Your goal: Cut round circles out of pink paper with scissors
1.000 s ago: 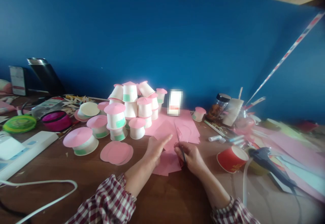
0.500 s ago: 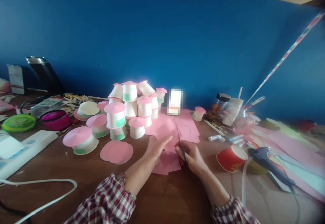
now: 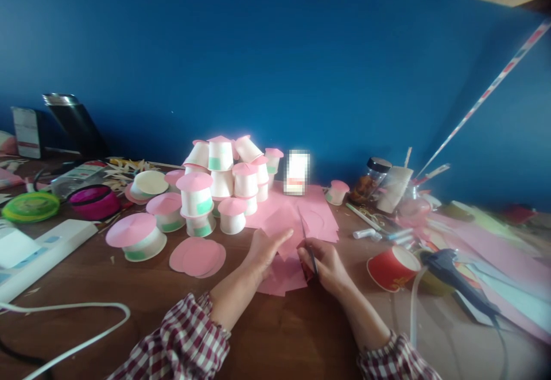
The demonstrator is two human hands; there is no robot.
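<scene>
My left hand (image 3: 267, 249) grips a piece of pink paper (image 3: 282, 225), its thumb lying on top and its other fingers underneath. In my right hand (image 3: 326, 262) is a pair of scissors (image 3: 304, 232), its blades pointing away from me along the right edge of that paper. Pink scraps (image 3: 284, 275) lie on the table below my hands. Beyond them, large pink sheets (image 3: 321, 213) are spread out. To the left of my left hand rest several cut pink discs (image 3: 198, 258), overlapping one another.
Paper cups with pink cone tops (image 3: 196, 196) are piled left of centre. A red paper cup (image 3: 392, 268) and a glue gun (image 3: 460, 282) lie to the right. A power strip (image 3: 64, 242) and white cable (image 3: 86, 308) occupy the left. A blue wall (image 3: 258, 53) stands behind.
Almost nothing differs. Both hands, the pink paper and the scissors stay in nearly the same place, with at most a very slight shift of the scissors.
</scene>
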